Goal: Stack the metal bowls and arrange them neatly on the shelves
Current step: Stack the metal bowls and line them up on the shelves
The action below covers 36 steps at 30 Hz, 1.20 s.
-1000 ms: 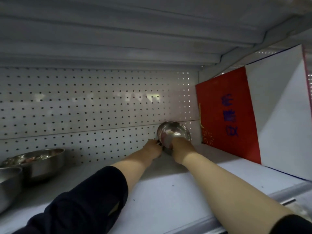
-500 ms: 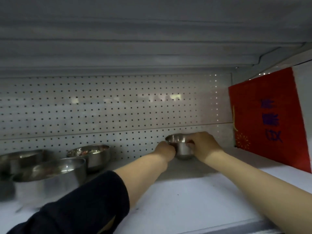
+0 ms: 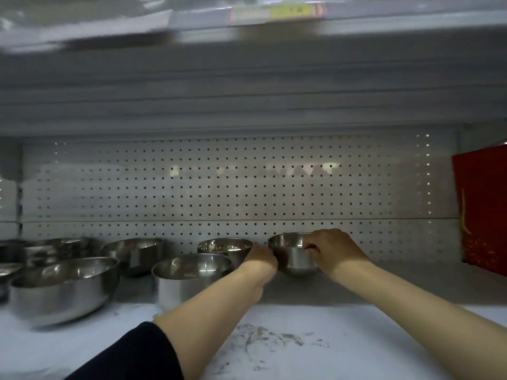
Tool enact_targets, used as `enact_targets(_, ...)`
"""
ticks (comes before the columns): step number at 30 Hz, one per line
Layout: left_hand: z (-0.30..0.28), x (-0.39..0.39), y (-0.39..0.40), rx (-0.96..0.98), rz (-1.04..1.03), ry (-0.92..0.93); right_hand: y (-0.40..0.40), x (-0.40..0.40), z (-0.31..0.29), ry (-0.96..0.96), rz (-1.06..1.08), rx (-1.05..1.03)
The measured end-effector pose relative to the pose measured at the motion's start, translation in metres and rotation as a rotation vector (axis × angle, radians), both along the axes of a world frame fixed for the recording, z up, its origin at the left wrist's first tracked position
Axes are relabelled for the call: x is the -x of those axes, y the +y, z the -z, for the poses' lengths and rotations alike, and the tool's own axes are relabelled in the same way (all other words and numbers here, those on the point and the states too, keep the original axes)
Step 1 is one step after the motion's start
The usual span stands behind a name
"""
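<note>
A small metal bowl [image 3: 293, 253] stands upright at the back of the white shelf [image 3: 301, 346], close to the pegboard. My left hand [image 3: 260, 260] grips its left side and my right hand [image 3: 336, 249] grips its right rim. Just left of it sits another metal bowl [image 3: 225, 246], with a wider bowl [image 3: 189, 278] in front of that. Further left stand a large bowl [image 3: 64, 287], a mid-sized bowl [image 3: 133, 252] and several more at the far left edge [image 3: 41, 249].
A red box [image 3: 482, 209] stands upright at the right end of the shelf. The perforated back panel [image 3: 247, 187] closes the rear, and the shelf above [image 3: 247, 78] hangs low overhead. Grey scuff marks lie on the shelf front.
The small bowl went from tilted on its side to upright, held between both hands. The view swung left, bringing several more bowls into sight and pushing the red box to the right edge.
</note>
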<state>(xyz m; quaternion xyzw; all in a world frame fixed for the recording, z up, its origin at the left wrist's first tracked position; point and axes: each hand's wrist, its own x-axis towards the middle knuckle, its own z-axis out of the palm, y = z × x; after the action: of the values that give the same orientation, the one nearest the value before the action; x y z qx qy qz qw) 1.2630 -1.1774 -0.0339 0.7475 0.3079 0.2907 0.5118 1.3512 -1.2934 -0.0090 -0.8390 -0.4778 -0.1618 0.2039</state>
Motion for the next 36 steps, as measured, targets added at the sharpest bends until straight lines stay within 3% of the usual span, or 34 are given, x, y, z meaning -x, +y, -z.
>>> enact_targets(2, 0.008, 0.000, 0.002, 0.078, 0.043, 0.004, -0.001, -0.005, 0.008, -0.034, 0.024, 0.036)
enact_targets(16, 0.015, 0.002, -0.005, -0.375, 0.134, 0.241, -0.002, -0.022, 0.026, -0.040, -0.053, -0.045)
enact_targets(33, 0.010, 0.014, -0.008, -0.523, 0.176, 0.290, 0.001, -0.025, 0.025, -0.069, -0.091, -0.108)
enact_targets(36, -0.004, 0.032, -0.024, -0.604, 0.158, 0.207, -0.004, -0.008, 0.007, -0.058, -0.105, -0.180)
